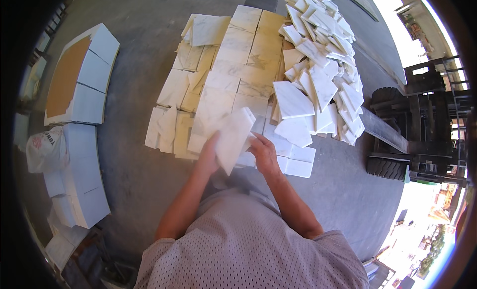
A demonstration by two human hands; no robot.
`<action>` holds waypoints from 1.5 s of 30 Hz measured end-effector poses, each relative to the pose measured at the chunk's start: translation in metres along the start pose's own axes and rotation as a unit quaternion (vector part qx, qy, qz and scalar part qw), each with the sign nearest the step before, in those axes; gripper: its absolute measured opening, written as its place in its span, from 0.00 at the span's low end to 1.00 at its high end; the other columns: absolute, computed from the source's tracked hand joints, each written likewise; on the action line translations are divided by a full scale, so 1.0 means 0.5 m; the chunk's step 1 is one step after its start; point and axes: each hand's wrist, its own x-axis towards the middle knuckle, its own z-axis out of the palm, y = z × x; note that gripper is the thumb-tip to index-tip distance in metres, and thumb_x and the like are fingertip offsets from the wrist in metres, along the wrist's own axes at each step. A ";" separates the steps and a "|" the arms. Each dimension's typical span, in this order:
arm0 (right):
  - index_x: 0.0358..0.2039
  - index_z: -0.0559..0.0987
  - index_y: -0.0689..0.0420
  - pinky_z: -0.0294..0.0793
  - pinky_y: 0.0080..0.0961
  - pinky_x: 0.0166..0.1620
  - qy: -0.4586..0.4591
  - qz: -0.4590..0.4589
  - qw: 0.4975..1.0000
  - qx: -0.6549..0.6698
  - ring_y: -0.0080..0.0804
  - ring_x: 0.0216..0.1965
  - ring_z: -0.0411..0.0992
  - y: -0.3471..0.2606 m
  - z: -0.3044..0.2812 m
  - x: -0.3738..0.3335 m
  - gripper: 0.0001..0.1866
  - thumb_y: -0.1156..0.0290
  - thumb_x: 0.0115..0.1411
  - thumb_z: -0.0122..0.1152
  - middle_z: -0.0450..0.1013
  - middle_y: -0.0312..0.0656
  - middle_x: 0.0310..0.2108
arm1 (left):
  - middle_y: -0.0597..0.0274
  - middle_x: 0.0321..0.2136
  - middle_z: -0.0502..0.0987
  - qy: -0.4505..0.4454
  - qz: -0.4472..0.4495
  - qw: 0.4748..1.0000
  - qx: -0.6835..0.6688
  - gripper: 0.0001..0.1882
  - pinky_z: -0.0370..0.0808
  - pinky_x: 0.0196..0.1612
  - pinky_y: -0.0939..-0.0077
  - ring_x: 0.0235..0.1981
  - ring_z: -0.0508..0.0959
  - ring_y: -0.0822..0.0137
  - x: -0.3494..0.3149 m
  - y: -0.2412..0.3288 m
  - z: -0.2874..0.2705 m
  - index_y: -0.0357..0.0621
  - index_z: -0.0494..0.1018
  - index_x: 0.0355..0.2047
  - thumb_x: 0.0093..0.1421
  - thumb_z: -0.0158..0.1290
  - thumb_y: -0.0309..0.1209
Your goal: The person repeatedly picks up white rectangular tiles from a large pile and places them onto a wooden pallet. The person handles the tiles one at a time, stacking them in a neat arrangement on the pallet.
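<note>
An angular piece of white marble tile (232,139) is held up in front of my body, tilted, with a pointed lower end. My left hand (210,152) grips its left edge, the fingers partly hidden behind it. On the other side my right hand (264,152) pinches near its right edge, fingertips partly out of sight. Beneath and beyond the piece lie rows of rectangular marble tiles (218,85), white and grey-veined, some yellowish. A heap of broken marble pieces (323,65) is piled along their right side.
Stacked white boxes (89,70) stand at left, one with a brown top, and a white plastic bag (46,151) rests beside them. At right a forklift (422,125) has a fork reaching toward the heap. Grey concrete floor (134,115) surrounds the tiles.
</note>
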 end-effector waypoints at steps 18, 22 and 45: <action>0.44 0.80 0.65 0.71 0.26 0.40 0.145 -0.067 0.972 -0.172 0.23 0.34 0.71 -0.164 -0.026 0.052 0.21 0.58 0.64 0.60 0.77 0.39 0.32 | 0.51 0.55 0.75 0.074 0.140 0.970 0.184 0.25 0.74 0.58 0.61 0.54 0.76 0.56 0.051 0.006 -0.195 0.34 0.66 0.59 0.68 0.49 0.37; 0.42 0.80 0.61 0.74 0.31 0.38 0.187 -0.200 0.879 -0.390 0.34 0.32 0.76 -0.130 0.035 0.051 0.14 0.65 0.61 0.62 0.78 0.44 0.33 | 0.52 0.54 0.75 0.127 0.142 0.970 0.150 0.25 0.73 0.58 0.62 0.54 0.76 0.58 0.044 -0.017 -0.156 0.35 0.66 0.59 0.69 0.48 0.40; 0.67 0.55 0.67 0.67 0.36 0.57 0.166 -0.010 0.975 -0.146 0.48 0.58 0.67 0.142 0.038 0.069 0.40 0.56 0.63 0.58 0.66 0.59 0.58 | 0.57 0.54 0.74 0.090 0.012 0.995 -0.042 0.27 0.71 0.57 0.65 0.52 0.75 0.61 -0.016 -0.091 -0.034 0.43 0.65 0.61 0.68 0.47 0.46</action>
